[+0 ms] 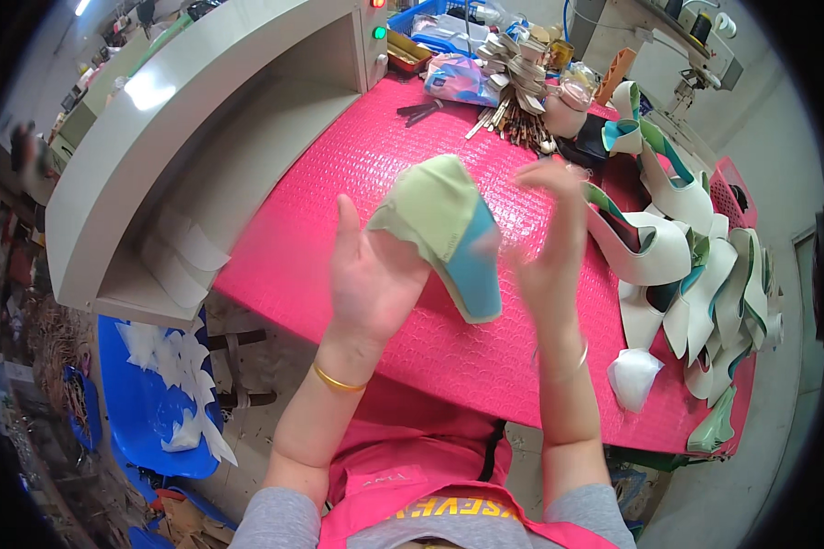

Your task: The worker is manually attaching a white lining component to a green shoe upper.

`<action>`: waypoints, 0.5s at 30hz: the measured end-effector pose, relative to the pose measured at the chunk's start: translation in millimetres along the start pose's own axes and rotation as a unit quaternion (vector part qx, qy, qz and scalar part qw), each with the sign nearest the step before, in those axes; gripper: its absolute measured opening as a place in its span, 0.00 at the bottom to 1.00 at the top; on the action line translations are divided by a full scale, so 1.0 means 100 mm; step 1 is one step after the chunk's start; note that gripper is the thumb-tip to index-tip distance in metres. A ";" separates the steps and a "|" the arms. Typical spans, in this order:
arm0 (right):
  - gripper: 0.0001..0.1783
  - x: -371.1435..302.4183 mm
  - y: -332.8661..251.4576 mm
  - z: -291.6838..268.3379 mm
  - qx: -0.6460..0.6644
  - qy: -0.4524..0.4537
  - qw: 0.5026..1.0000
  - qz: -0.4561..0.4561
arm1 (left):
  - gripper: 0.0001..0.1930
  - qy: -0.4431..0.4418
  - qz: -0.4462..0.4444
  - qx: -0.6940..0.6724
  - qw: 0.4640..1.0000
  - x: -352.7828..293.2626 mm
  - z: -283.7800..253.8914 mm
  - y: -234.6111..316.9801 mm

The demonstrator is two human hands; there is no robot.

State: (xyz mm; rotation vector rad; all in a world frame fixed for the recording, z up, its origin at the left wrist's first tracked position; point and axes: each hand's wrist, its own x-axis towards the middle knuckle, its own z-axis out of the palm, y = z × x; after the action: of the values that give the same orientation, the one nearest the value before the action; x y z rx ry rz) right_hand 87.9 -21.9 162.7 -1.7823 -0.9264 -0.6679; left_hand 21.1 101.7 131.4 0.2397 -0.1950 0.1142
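A pink-covered table [288, 242] is spreading beneath the work, and a pale, arched machine [137, 119] is standing along its left side. A blue chair [133, 384] is sitting below that machine, bearing white scraps. On the table's right side, a pile of white shoe uppers [655, 256] is lying, some of them showing green and blue linings.

A green-and-blue shoe part [444, 224] is resting on the left hand [371, 284], above the middle of the table, its narrower blue end pointing down toward the near edge. That hand is facing palm up with the thumb standing well away; its fingers are hiding behind the part, so I cannot tell how firmly they are gripping. The right hand [554, 242] is blurring just beside the blue side, standing wide and holding nothing visible; whether a fingertip is touching, I cannot tell.

Handling this well is probably asking for a steady left palm spreading support under the whole part, with the right fingers working lightly along its border rather than pulling. The green lining is looking creased at its left edge, so smoothing outward is seeming wiser than pressing.
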 end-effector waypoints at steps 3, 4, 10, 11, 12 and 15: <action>0.18 0.06 -0.03 -0.01 -0.003 -0.040 0.995 -0.096 | 0.37 -0.051 -0.034 0.062 0.996 0.06 0.16 -0.04; 0.19 0.10 0.05 0.02 -0.021 -0.059 0.991 -0.115 | 0.37 -0.032 -0.036 0.149 0.988 0.11 0.17 -0.02; 0.14 0.09 0.24 -0.06 0.034 -0.073 0.990 -0.115 | 0.28 0.041 0.006 0.379 0.924 0.09 0.22 0.08; 0.12 0.09 0.31 -0.12 0.050 -0.112 0.991 -0.054 | 0.27 0.021 -0.006 0.455 0.890 0.04 0.21 0.11; 0.10 0.18 0.54 -0.27 0.207 -0.105 0.964 0.129 | 0.25 -0.001 -0.021 0.525 0.851 0.01 0.21 0.11; 0.08 0.06 0.95 -0.41 0.455 -0.082 0.822 0.331 | 0.19 0.107 -0.046 0.210 0.971 0.01 0.34 0.10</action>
State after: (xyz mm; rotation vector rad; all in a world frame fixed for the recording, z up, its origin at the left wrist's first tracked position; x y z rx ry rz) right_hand 168.8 -80.4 134.2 -1.1362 -0.5072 0.3658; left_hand 14.5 103.3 166.0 0.6547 0.0592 0.0866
